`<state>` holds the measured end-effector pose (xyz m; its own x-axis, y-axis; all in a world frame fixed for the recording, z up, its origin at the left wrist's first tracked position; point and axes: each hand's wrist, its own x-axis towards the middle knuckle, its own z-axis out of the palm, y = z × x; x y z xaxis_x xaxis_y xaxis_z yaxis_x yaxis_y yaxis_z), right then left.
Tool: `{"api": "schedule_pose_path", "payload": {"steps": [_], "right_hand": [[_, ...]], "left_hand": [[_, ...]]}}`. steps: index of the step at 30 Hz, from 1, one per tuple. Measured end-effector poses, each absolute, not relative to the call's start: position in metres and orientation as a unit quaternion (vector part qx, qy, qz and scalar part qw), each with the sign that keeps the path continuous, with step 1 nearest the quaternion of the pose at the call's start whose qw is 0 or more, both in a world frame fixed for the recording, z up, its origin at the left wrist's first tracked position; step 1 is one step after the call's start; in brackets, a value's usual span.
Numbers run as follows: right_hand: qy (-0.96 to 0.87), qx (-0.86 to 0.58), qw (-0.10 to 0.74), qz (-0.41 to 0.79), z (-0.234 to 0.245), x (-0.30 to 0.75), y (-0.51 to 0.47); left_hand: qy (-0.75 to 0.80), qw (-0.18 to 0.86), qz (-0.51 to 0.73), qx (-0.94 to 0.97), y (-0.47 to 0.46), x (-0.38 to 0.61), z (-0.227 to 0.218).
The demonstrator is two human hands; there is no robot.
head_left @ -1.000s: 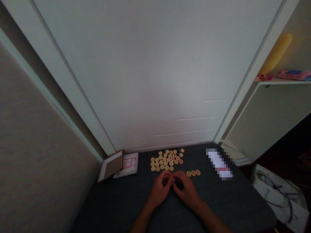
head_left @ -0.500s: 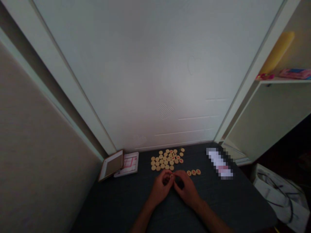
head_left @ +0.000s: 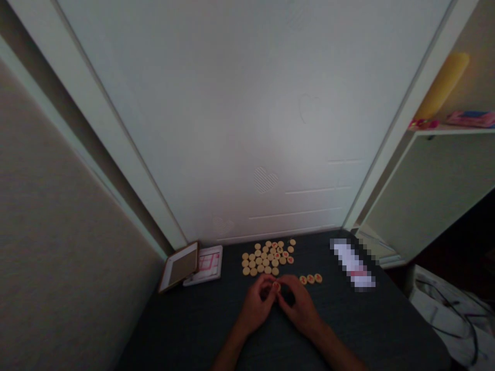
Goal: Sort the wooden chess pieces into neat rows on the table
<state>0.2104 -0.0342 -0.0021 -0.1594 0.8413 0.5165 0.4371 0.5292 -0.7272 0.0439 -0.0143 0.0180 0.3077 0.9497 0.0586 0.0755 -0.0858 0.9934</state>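
A round wooden Chinese chess piece (head_left: 276, 287) with a red mark faces up between my fingertips, near the middle of the dark table. My left hand (head_left: 257, 303) pinches it from the left and my right hand (head_left: 299, 306) from the right. Just beyond my hands lies a loose group of similar pieces (head_left: 260, 260), most showing plain faces and a few on the right showing red marks. To the right of my right hand, three red-marked pieces (head_left: 310, 279) form a short row.
On the table's left are a brown-edged open box part (head_left: 179, 268) and a white box (head_left: 209, 265) with red print. A blurred-out white object (head_left: 352, 263) lies at the right. Behind rises a white panel (head_left: 240, 129); a white box with cables (head_left: 450, 314) stands beyond the right edge.
The piece between my fingers has turned so that its red-marked face shows. My hands stay in nearly the same place, and the whole view has shifted slightly.
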Motion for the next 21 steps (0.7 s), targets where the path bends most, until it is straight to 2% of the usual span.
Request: {"api": "schedule_pose_path", "payload": {"steps": [21], "right_hand": [[-0.745, -0.432, 0.469, 0.199, -0.0051, 0.2107, -0.0358]], "left_hand": [[0.414, 0.520, 0.427, 0.613, -0.0149, 0.0444, 0.0190]]}}
